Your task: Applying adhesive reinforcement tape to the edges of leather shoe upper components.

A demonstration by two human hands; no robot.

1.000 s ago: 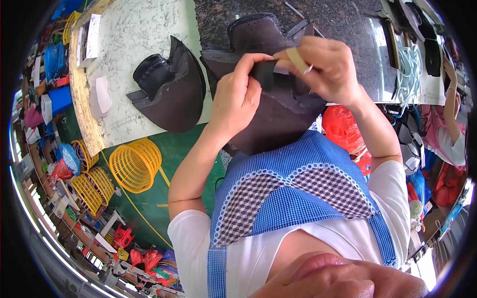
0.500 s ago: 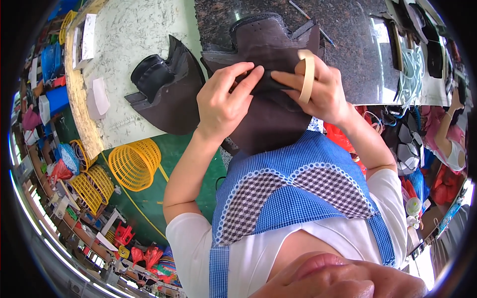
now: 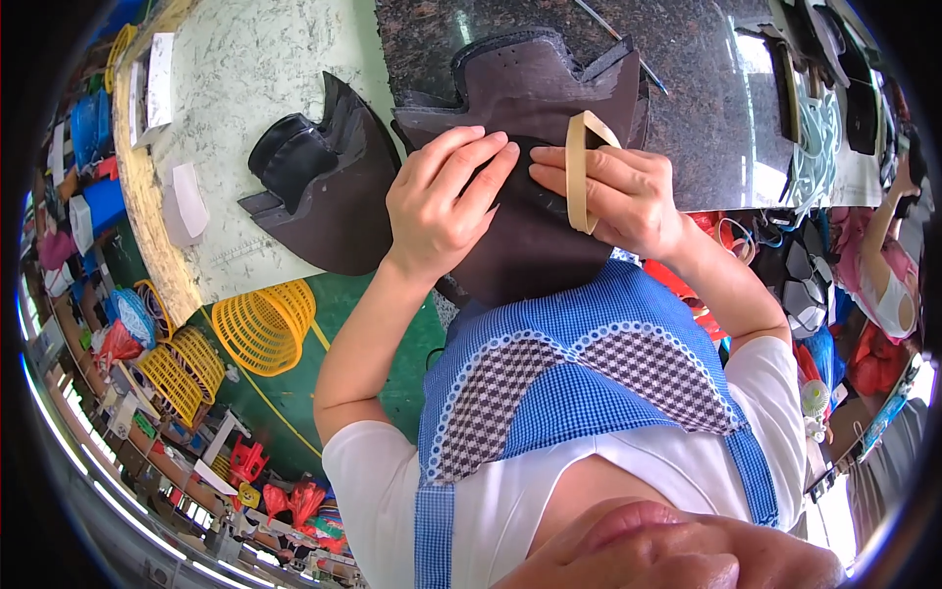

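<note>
A dark brown leather shoe upper [image 3: 535,250] lies over the table's front edge against my apron, with a black part at its middle. My left hand [image 3: 437,201] is closed on that black part, fingers bent and thumb hidden beneath. From the other side my right hand [image 3: 628,191] grips it too, fingertips a small gap from the left ones. A narrow beige roll of tape [image 3: 576,177] hangs around the right hand's fingers. More dark uppers [image 3: 545,74] appear stacked under the work. To the left rests a similar upper [image 3: 348,221] with a black raised collar.
A pen-like stick [image 3: 628,49] lies on the dark stone slab [image 3: 706,108]. Pale blue cords [image 3: 816,137] hang at its right. The white board [image 3: 235,88] holds a pale paper piece [image 3: 184,203]. Yellow baskets [image 3: 265,329] stand on the floor. Another person's arm [image 3: 883,226] shows far right.
My right fingers have straightened and lie closer together, and the tape roll has turned on them. My left fingers have spread a little. The upper stays in both hands.
</note>
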